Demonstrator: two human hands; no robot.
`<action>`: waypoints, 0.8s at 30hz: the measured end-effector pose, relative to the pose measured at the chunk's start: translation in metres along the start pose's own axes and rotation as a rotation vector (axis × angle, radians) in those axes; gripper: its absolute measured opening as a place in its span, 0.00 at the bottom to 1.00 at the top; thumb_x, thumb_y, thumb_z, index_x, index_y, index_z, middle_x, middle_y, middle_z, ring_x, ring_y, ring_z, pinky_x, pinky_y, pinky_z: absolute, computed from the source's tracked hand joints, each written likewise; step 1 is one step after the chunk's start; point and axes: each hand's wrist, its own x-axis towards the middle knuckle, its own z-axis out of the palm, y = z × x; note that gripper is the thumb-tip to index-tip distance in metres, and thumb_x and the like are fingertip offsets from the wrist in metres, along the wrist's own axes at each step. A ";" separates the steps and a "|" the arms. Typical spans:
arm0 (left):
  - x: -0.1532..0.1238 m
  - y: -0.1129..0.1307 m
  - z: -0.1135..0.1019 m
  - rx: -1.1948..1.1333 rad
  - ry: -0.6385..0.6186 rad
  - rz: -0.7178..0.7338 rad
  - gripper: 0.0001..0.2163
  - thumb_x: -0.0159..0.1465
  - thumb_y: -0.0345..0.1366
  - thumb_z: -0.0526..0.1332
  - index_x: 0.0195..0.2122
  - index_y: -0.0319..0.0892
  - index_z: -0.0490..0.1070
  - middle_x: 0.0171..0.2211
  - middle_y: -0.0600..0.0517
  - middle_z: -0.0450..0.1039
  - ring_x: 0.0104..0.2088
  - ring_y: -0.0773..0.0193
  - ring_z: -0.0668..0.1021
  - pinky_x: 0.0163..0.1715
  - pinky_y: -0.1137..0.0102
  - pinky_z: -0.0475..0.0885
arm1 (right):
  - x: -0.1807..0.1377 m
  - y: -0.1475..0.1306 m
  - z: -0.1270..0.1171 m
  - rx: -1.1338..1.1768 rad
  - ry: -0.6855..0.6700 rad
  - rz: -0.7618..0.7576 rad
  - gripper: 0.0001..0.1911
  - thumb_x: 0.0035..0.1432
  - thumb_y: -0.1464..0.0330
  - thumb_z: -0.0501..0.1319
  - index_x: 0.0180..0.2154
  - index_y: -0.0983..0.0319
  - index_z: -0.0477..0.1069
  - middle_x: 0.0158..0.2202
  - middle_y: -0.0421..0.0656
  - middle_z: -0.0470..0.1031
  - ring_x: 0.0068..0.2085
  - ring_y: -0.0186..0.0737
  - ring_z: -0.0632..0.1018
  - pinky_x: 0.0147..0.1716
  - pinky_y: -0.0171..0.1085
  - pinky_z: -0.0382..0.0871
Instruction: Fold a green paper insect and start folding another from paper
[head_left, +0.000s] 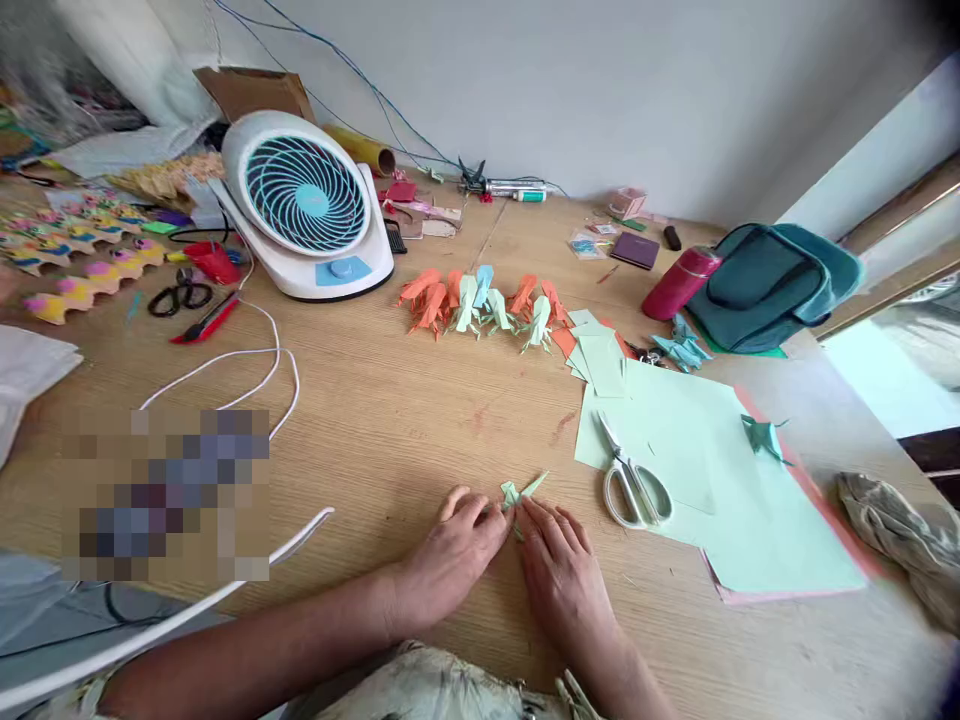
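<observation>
Near the table's front edge, a small pale green folded paper piece (533, 486) lies between my hands. Its narrow points stick out past my fingertips. My left hand (457, 550) presses on it from the left with its fingers drawn together. From the right, my right hand (564, 562) pinches the same paper, and the fingers hide its middle. White-handled scissors (636, 492), blades slightly parted, rest to the right on pale green paper sheets (757, 500). Beyond my hands stands a row of folded paper figures (466, 300) in orange, pale green and blue.
A white fan (304, 200) stands back left, its cord (279, 350) looping over the table. Black scissors (180, 295) and a red cutter (206, 322) lie beside it. At right are a pink bottle (681, 283), a teal bag (772, 285) and a crumpled cloth (896, 540).
</observation>
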 end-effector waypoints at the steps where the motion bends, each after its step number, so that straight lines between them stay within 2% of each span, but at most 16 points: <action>1: 0.001 0.000 -0.001 -0.008 -0.011 0.009 0.17 0.67 0.26 0.54 0.56 0.37 0.69 0.47 0.47 0.73 0.46 0.56 0.71 0.57 0.54 0.61 | 0.000 0.000 -0.001 0.006 -0.016 0.007 0.18 0.68 0.78 0.48 0.54 0.68 0.70 0.54 0.53 0.76 0.55 0.51 0.74 0.55 0.51 0.65; 3: 0.001 0.001 -0.002 -0.022 -0.030 0.014 0.17 0.68 0.27 0.53 0.57 0.37 0.69 0.49 0.46 0.73 0.47 0.56 0.71 0.58 0.54 0.60 | 0.001 0.000 -0.004 0.019 -0.044 0.021 0.18 0.68 0.77 0.49 0.54 0.67 0.70 0.54 0.53 0.76 0.55 0.51 0.74 0.55 0.51 0.65; 9: -0.010 -0.002 -0.003 -0.102 -0.003 -0.020 0.20 0.72 0.29 0.48 0.64 0.41 0.62 0.60 0.45 0.68 0.61 0.52 0.64 0.58 0.53 0.58 | 0.000 0.000 -0.007 0.061 -0.106 0.049 0.19 0.67 0.77 0.52 0.57 0.65 0.68 0.56 0.53 0.74 0.56 0.51 0.73 0.57 0.52 0.64; 15: -0.016 -0.005 -0.005 -0.147 0.001 -0.020 0.20 0.72 0.29 0.47 0.64 0.42 0.63 0.63 0.46 0.66 0.63 0.52 0.63 0.59 0.53 0.56 | -0.001 0.001 -0.007 0.026 -0.129 0.021 0.19 0.67 0.76 0.54 0.57 0.66 0.69 0.57 0.55 0.73 0.57 0.52 0.72 0.57 0.53 0.64; 20: -0.024 -0.012 -0.006 -0.148 0.014 -0.093 0.21 0.73 0.39 0.51 0.66 0.45 0.60 0.64 0.48 0.66 0.65 0.51 0.62 0.61 0.53 0.54 | 0.001 -0.001 -0.008 0.011 -0.116 0.041 0.17 0.67 0.76 0.54 0.55 0.64 0.71 0.55 0.54 0.73 0.55 0.51 0.73 0.56 0.52 0.65; 24: -0.028 -0.019 -0.008 -0.184 -0.025 -0.113 0.21 0.72 0.42 0.53 0.65 0.46 0.62 0.64 0.48 0.65 0.65 0.52 0.63 0.63 0.52 0.53 | 0.003 -0.002 -0.009 0.017 -0.109 0.052 0.17 0.67 0.75 0.55 0.55 0.64 0.71 0.55 0.54 0.73 0.54 0.51 0.73 0.55 0.52 0.66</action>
